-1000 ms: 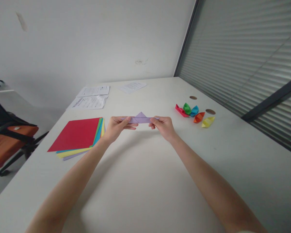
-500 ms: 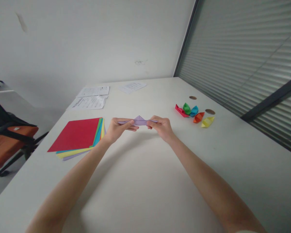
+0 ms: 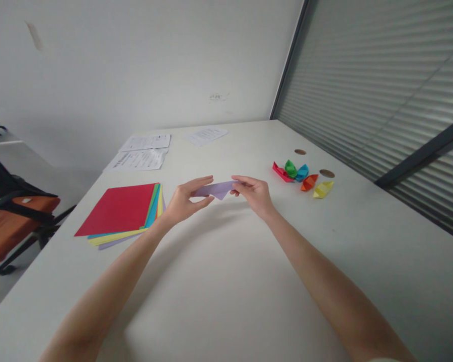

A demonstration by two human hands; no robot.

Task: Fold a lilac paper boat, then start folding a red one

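Paper point(image 3: 218, 188) (purple) in right hand point(image 3: 255, 194)

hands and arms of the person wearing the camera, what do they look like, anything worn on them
The left hand and right hand are ungloved, with slim fingers and no ring that I can make out. The left forearm and right forearm are bare, with no watch or bracelet visible. A pale edge by the right arm may be a sleeve.

Partly hides a folded lilac paper strip point(image 3: 217, 189) behind the right hand point(image 3: 254, 196); crops a black, orange-seated chair point(image 3: 26, 213) at left.
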